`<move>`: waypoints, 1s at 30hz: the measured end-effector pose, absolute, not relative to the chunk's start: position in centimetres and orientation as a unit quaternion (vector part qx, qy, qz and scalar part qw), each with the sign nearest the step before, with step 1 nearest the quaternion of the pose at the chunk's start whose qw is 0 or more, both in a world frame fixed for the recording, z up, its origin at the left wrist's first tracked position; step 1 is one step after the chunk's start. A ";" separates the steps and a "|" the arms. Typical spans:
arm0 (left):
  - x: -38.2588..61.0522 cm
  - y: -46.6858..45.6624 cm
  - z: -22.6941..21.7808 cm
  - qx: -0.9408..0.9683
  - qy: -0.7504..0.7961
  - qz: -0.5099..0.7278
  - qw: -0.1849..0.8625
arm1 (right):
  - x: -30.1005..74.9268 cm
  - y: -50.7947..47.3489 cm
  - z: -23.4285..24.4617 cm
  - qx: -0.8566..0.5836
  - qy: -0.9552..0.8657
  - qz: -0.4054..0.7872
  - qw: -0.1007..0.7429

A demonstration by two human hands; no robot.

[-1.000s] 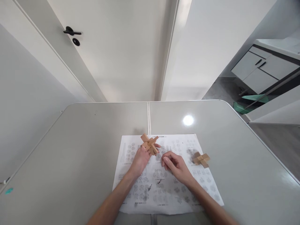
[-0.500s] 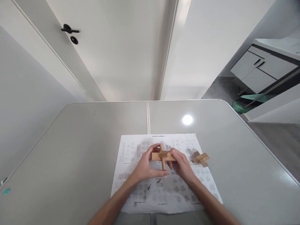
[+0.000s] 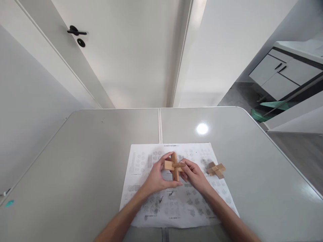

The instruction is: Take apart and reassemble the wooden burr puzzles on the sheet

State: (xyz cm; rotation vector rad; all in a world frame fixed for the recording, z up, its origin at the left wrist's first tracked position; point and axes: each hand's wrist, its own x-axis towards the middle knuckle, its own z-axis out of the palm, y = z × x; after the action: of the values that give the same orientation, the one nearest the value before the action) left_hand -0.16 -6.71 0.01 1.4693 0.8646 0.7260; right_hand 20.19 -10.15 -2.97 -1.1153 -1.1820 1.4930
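Observation:
A small wooden burr puzzle (image 3: 174,167) made of crossed bars is held between my two hands, just above the printed sheet. My left hand (image 3: 157,173) grips the upright bar, with the fingers at its far end and the thumb at its near end. My right hand (image 3: 193,173) pinches the right side of the puzzle, its fingertips partly hidden behind the wood. To the right, a second wooden cross-shaped puzzle (image 3: 216,170) lies over the right edge of the sheet, with neither hand touching it.
The white sheet (image 3: 176,215) with rows of printed diagrams lies on the grey table (image 3: 83,168). A teal mark (image 3: 9,203) shows at the table's left edge. Behind the table stands a white door with a black handle (image 3: 75,31); a white cabinet (image 3: 280,72) is at the right.
The puzzle has turned in my hands: the upright bar now shows as a flat, wider piece and a block end faces left. The right fingers have shifted slightly along it.

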 end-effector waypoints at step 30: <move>0.8 -7.2 0.2 0.614 0.404 0.339 0.587 | 18.7 -10.4 -1.1 -0.496 -0.580 0.487 0.424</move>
State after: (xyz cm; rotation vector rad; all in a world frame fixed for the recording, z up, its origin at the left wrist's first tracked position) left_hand 0.81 -7.23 0.20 1.4319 0.9425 0.7899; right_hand 18.66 -10.41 -1.12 -1.2419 -1.4512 1.2188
